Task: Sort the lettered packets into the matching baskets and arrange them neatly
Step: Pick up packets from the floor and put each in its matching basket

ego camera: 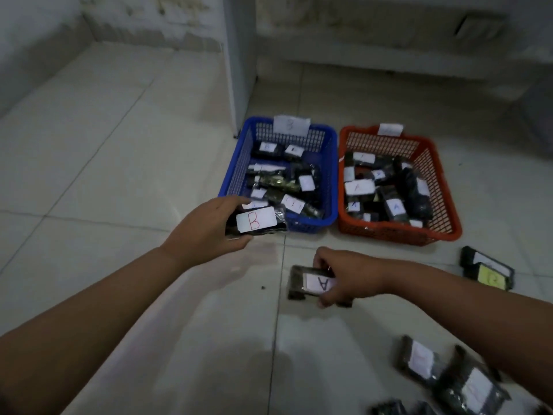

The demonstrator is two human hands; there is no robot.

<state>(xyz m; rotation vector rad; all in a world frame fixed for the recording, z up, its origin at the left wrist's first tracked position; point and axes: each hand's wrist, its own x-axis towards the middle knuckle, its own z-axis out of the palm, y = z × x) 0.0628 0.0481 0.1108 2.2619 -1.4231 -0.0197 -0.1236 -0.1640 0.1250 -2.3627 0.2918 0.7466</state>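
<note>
Loose packets (449, 375) lie nearest, down at the bottom right corner on the pale tiled floor (119, 175): 2 with blurred white labels show plainly, with bits of more dark packets cut off at the lower edge, so an exact count there is out of reach. Just above them the right hand (344, 277) reaches across, fingers curled over the A packet (311, 284), which sits on or just off the tile, its label reading upside down from here. Over on the left, the left hand (206, 227) grips the B packet (257, 221) from the side, thumb under and fingers over the top, holding it up at the near left corner of the blue basket (326, 175). That basket carries a white tag marked B on its far rim and holds a jumble of dark packets, at least 7 white labels showing. Right beside it, almost touching, sits the red basket (446, 202), its own tag too blurred to read, also heaped with labelled packets, several marked A. So 2 baskets in all. Off to the right of the red basket, apart from the rest, rests a dark packet with a yellow label (490, 275). Behind the baskets stands a white upright panel (236, 70) against the stained wall (149, 19).
</note>
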